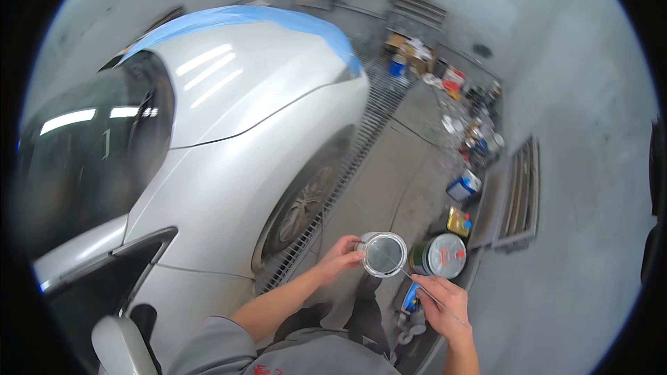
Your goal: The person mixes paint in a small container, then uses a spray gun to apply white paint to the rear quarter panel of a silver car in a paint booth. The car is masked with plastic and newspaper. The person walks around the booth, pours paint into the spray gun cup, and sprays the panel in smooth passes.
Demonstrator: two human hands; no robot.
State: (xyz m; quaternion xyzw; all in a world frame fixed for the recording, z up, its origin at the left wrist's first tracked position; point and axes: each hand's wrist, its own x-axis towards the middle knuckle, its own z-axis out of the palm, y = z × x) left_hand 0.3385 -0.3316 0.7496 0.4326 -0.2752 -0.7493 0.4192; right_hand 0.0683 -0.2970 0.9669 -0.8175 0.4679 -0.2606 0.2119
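An open metal can (381, 253) with a grey interior is held over the floor by my left hand (342, 257), whose fingers grip its left side. My right hand (442, 301), at the lower right, is closed on a thin metal stick (407, 273), which angles up into the can. Just beyond the can, a large round tin (445, 257) with a red cap and pale lid stands on the floor.
A silver car (250, 111) with blue masking (229, 15) along its hood fills the left. A floor grate (375, 107) runs beside it. Assorted cans, a blue-and-white tin (463, 185) and litter line the right wall (577, 167), which has a metal vent (521, 194).
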